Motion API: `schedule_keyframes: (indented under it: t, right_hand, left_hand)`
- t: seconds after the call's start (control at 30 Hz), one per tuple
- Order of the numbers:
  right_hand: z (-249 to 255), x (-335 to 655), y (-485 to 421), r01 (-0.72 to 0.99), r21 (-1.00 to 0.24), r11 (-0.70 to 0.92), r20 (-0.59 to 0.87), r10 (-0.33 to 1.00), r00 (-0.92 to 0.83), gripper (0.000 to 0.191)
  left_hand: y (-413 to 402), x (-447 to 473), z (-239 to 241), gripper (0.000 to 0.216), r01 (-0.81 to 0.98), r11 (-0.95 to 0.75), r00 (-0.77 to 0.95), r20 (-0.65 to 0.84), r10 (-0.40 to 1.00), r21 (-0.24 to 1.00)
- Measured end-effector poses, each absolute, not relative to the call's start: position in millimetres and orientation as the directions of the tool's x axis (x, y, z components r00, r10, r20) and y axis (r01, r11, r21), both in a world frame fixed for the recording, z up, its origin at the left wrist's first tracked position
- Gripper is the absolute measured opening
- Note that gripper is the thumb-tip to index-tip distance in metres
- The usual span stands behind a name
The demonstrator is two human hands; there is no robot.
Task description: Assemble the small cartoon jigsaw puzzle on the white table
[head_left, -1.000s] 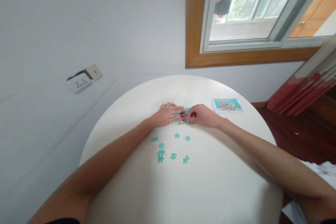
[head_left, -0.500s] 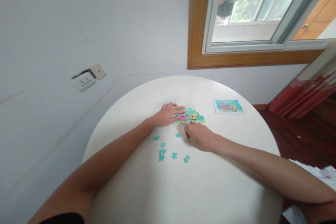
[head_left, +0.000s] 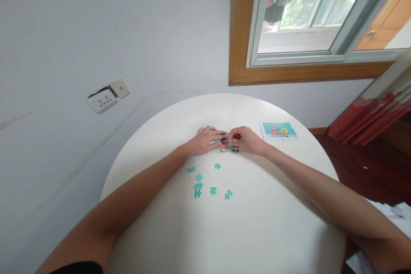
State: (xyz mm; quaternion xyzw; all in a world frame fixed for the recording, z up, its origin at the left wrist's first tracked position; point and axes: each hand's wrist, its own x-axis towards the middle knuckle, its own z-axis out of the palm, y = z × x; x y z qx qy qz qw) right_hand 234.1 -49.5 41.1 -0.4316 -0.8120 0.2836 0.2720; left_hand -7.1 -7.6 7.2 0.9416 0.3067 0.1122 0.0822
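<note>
Puzzle [head_left: 223, 147] right there between the two hands, pressed flat on the white desk [head_left: 231, 231], and this looks like the fitting step, a piece being worked into the picture. Left hand [head_left: 202, 142] spread out, fingers long and apart, palm down, fingertips lying over the puzzle's left side; it seems to be steadying the thing rather than gripping it. Right hand [head_left: 246, 140] over the other side, thumb and forefinger curled toward each other in a ring, tips down at the puzzle. Is a piece pinched in there? Can't tell; the fingers hide it, and whether the tips meet is hidden too.

The move calls for a careful line-up, tab to notch, then a gentle press, with the left hand holding firm so nothing slides. Just on the near side of the hands, one loose green piece [head_left: 217, 166]; farther back between the forearms, a scatter of other green pieces [head_left: 213, 191], a couple bunched together toward the left arm. And beyond the right hand, to its right, a picture card [head_left: 280, 131] lies flat, face up.
</note>
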Motion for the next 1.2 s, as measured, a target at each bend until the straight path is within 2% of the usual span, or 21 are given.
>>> schedule_keyframes:
  t: [0.07, 0.17, 0.27, 0.43, 0.5, 0.73, 0.97, 1.2]
  right_hand:
    - [33.9, 249.1, -23.6, 0.519, -0.751, 0.409, 0.268, 0.907, -0.326, 0.012]
    - [20.8, 264.6, 0.3, 0.422, -0.873, 0.245, 0.193, 0.967, -0.164, 0.011]
    - [9.0, 268.1, 7.2, 0.351, -0.922, 0.165, 0.127, 0.984, -0.127, 0.012]
    - [0.9, 262.1, 8.7, 0.278, -0.951, 0.132, 0.108, 0.989, -0.102, 0.002]
    - [0.4, 261.1, 9.8, 0.258, -0.958, 0.123, 0.103, 0.990, -0.092, 0.004]
    - [-1.7, 264.0, 12.9, 0.293, -0.944, 0.151, 0.125, 0.987, -0.105, 0.002]
    - [-2.8, 265.9, 14.5, 0.510, -0.782, 0.358, 0.264, 0.932, -0.249, 0.012]
    - [-2.2, 264.9, 14.9, 0.522, -0.781, 0.342, 0.231, 0.935, -0.267, 0.008]
  left_hand:
    - [-8.2, -6.9, 8.6, 0.045, 0.561, -0.795, 0.785, 0.155, 0.599, 0.229]
    - [-8.8, -6.8, 9.9, 0.045, 0.561, -0.795, 0.785, 0.155, 0.599, 0.230]
    - [-9.0, -6.9, 9.7, 0.044, 0.561, -0.795, 0.784, 0.158, 0.600, 0.231]
    - [-9.0, -6.5, 9.0, 0.044, 0.561, -0.796, 0.784, 0.164, 0.599, 0.229]
    - [-8.7, -6.3, 8.6, 0.044, 0.561, -0.797, 0.784, 0.165, 0.598, 0.223]
    - [-7.4, -6.5, 7.5, 0.044, 0.558, -0.802, 0.787, 0.170, 0.592, 0.212]
    - [-8.8, -5.9, 9.6, 0.044, 0.566, -0.792, 0.782, 0.155, 0.603, 0.228]
    - [-8.8, -5.8, 9.6, 0.045, 0.572, -0.788, 0.779, 0.149, 0.609, 0.227]
